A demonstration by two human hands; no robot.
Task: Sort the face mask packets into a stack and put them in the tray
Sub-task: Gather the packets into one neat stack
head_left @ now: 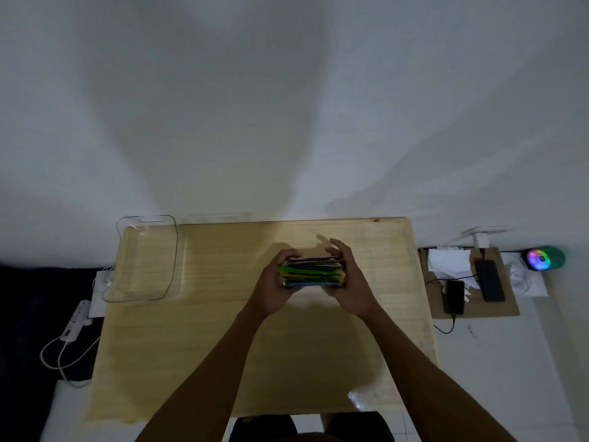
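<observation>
A stack of face mask packets, with green, yellow and blue edges showing, is held above the middle of the wooden table. My left hand grips its left end. My right hand holds its right end, fingers partly spread over the top. A clear plastic tray stands with nothing in it at the table's far left corner, well apart from the stack.
A white wall runs behind the table. Right of the table lies a cardboard sheet with two phones, papers and a glowing round light. A white power strip and cables lie on the floor at the left.
</observation>
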